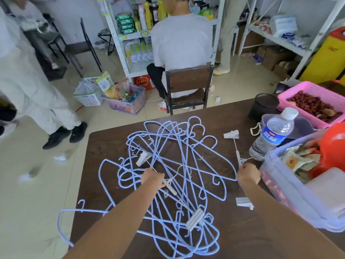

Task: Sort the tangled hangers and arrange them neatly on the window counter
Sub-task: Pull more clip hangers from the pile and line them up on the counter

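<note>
Currently the step in hand appears to be the separation of clip hangers from a tangled pile of blue wire hangers (168, 165) that covers most of the dark wooden worktop (242, 230). The left hand (152, 179) is curled, and its grip appears closed around the metal rod of a white clip hanger (171, 186) lying within the pile, with one white clip (142, 158) beyond the hand and another white clip (195, 219) nearer the camera. The right hand (248, 174) is curled at the right edge of the pile, and its grip appears closed on the centre of a second clip hanger (238, 157), whose far clip (231, 134) lies clear of the tangle and whose near clip (244, 202) lies beside the forearm. To do this step well, draw each clip hanger out along its own length, since its clips and hook are likely to catch on the blue wires; lift slowly and stop if the pile rises with it. The second clip hanger looks nearly free and is the easier one to remove first. Keep the movement away from the water bottle (272, 135), which stands just beside that hanger. No window counter can be identified in this view, so the destination cannot be confirmed.
</note>
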